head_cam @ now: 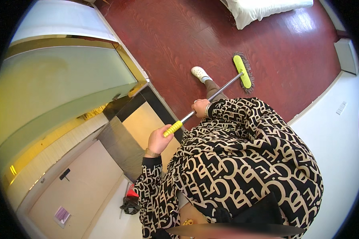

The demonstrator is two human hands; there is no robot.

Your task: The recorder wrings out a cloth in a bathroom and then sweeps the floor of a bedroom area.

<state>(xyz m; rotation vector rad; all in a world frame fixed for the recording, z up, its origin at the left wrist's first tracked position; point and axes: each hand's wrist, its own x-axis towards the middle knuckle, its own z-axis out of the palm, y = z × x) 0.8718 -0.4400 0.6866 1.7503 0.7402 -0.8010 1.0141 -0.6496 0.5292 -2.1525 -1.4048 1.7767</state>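
Observation:
A flat mop lies with its lime-green head (pixel 243 71) and grey fringe on the dark red wood floor (pixel 173 44). Its metal pole (pixel 224 87) runs back toward my body. My left hand (pixel 158 139), with a watch on the wrist, grips the yellow ribbed handle (pixel 173 128) at the pole's end. Farther down, my right hand (pixel 200 107) is closed around the metal pole; a ring and a bracelet show on it. One foot in a white clog (pixel 199 73) stands on the floor left of the mop head.
A bed with a white cover (pixel 267 10) stands at the top. Frosted glass panels (pixel 62 71) and a door (pixel 74 185) are on the left. A white wall (pixel 326 128) with a switch plate or socket (pixel 341 108) borders the right; a pale box-like object (pixel 347 56) is near it.

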